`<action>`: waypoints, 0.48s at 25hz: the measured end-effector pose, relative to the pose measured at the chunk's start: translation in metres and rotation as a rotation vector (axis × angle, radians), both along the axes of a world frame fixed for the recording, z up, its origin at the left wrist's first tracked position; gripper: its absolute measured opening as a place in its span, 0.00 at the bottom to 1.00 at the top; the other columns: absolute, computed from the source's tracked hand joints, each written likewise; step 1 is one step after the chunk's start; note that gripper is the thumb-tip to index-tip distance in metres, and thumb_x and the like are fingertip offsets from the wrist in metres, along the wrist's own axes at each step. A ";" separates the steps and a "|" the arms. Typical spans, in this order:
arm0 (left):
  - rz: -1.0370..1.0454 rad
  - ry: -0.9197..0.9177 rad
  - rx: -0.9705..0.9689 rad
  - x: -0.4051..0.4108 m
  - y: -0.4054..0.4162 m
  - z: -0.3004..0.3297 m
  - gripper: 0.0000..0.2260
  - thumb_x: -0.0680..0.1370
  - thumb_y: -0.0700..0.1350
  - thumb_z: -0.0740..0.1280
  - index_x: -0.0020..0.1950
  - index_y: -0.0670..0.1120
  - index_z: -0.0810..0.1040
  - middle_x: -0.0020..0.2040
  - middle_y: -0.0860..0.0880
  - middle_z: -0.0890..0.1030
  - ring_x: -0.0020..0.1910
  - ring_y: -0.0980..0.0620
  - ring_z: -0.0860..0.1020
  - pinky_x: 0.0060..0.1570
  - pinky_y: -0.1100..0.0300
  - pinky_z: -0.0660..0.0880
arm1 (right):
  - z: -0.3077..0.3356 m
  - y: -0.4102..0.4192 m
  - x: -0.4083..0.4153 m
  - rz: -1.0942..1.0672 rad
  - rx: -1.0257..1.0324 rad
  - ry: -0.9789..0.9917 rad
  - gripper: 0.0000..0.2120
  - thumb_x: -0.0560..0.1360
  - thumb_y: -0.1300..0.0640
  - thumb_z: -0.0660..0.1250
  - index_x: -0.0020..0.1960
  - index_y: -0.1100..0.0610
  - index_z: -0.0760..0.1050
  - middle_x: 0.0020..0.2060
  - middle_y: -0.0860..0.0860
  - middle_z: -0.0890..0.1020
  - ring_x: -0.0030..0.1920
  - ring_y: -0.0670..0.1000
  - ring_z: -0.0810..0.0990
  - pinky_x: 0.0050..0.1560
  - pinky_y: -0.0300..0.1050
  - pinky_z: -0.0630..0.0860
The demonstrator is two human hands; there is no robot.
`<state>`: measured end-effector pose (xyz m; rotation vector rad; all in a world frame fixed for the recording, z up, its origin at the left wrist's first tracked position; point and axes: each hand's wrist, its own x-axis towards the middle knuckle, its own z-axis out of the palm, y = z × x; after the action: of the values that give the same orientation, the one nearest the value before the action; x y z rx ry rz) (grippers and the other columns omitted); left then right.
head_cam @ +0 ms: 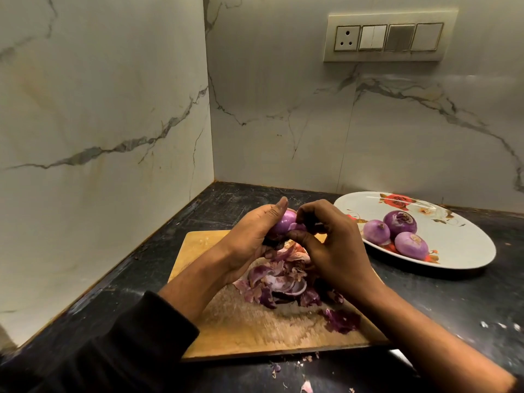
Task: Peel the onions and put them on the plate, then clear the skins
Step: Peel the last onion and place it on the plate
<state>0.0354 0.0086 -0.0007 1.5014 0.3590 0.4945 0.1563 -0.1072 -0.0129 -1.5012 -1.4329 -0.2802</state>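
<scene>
Fourth onion (pixel 283 222) is gripped in left hand (pixel 252 239); skin is pinched by right hand (pixel 331 245) above the board (pixel 241 330). Peeling step judged underway. Next: skin pulled clear, onion moved to plate (pixel 467 251).

You are seeing dim, warm indoor light. The white oval flowered plate (pixel 467 245) throws a shadow on the black stone counter (pixel 453 293). The wide lens bends the edges, and the lower corners are soft and dark.

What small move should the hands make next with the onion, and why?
Probably the right hand should pull off the skin it pinches, while the left hand grips the onion above the cutting board, where the skins lie.
</scene>
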 end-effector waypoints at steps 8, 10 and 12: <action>0.028 -0.063 -0.101 -0.001 0.001 0.002 0.26 0.76 0.61 0.61 0.60 0.40 0.76 0.46 0.42 0.80 0.33 0.53 0.79 0.28 0.63 0.74 | -0.001 0.000 0.002 0.024 0.028 -0.005 0.12 0.70 0.68 0.75 0.50 0.56 0.79 0.45 0.46 0.80 0.47 0.43 0.80 0.47 0.38 0.80; 0.024 -0.072 -0.103 0.000 0.000 0.001 0.24 0.78 0.61 0.60 0.60 0.42 0.76 0.47 0.43 0.80 0.34 0.54 0.80 0.28 0.63 0.74 | -0.001 0.000 0.002 0.014 0.043 -0.005 0.12 0.71 0.69 0.75 0.50 0.57 0.79 0.44 0.45 0.80 0.47 0.43 0.80 0.48 0.37 0.80; 0.025 -0.073 -0.060 0.000 0.000 0.000 0.22 0.79 0.61 0.58 0.60 0.45 0.77 0.51 0.41 0.78 0.38 0.51 0.78 0.30 0.63 0.74 | -0.002 0.000 0.000 0.016 0.029 -0.001 0.12 0.72 0.68 0.73 0.52 0.56 0.79 0.46 0.46 0.80 0.48 0.42 0.80 0.48 0.35 0.79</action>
<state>0.0350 0.0087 -0.0006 1.4189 0.3328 0.5526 0.1563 -0.1071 -0.0149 -1.4656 -1.4349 -0.2913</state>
